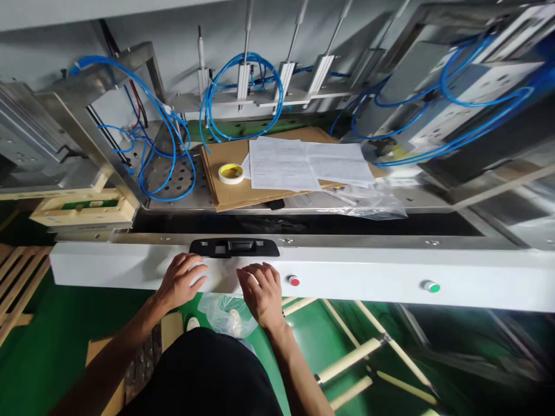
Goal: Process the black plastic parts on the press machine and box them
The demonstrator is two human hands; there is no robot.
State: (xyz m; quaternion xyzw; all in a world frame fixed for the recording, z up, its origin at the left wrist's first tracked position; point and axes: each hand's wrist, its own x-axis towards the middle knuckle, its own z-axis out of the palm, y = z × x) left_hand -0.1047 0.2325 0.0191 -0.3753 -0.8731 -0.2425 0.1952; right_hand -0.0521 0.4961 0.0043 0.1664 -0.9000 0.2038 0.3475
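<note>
Both hands rest on the machine's front rail, left hand at 9 o'clock of the right hand. The handle lies at 12 o'clock above them, two buttons at 3 o'clock. Behind, papers and a tape roll lie on cardboard.

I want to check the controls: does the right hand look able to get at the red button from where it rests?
Probably yes. The right hand lies flat on the white panel, and the red button sits on that same panel just beside its fingers, with nothing between them.
</note>
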